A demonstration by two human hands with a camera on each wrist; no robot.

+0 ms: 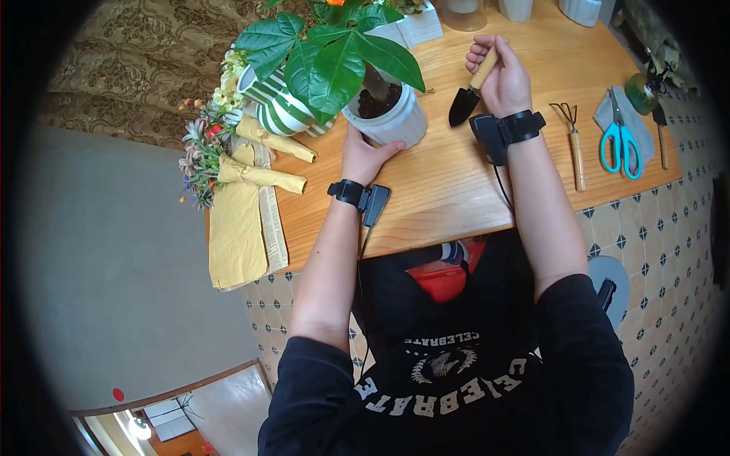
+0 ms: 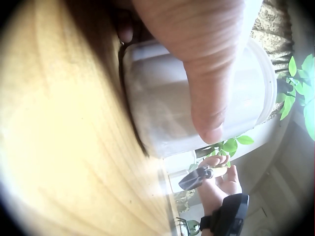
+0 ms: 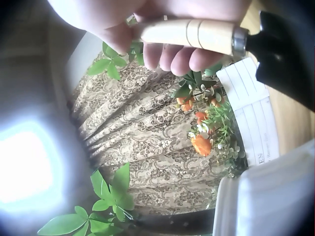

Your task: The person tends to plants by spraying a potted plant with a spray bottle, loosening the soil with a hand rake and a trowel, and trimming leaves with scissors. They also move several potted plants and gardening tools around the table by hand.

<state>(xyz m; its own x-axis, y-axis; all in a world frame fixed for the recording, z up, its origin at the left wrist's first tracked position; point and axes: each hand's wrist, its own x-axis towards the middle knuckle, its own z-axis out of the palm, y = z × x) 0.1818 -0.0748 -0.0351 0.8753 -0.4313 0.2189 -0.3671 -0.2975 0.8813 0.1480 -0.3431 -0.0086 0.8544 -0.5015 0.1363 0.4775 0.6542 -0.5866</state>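
Note:
A white plant pot [image 1: 407, 125] with dark soil holds a thick-stemmed plant [image 1: 331, 68] with broad green leaves. My left hand [image 1: 363, 158] grips the pot low on its near side. In the left wrist view its thumb [image 2: 209, 105] lies along the pot's wall [image 2: 162, 93], while most of the other fingers are hidden. Up to the right of the pot, my right hand [image 1: 509, 82] holds a small trowel [image 1: 464, 105] by its wooden handle, black blade pointing down and left. The right wrist view shows the fingers curled behind the trowel's handle [image 3: 197, 35].
A hand rake [image 1: 576, 148], teal-handled scissors [image 1: 622, 148] on a grey cloth [image 1: 645, 137] and a green bottle [image 1: 641, 95] lie or stand right. Left are a striped green-white pot [image 1: 285, 106] and paper-wrapped flowers [image 1: 258, 175]. White containers [image 1: 517, 7] line the back.

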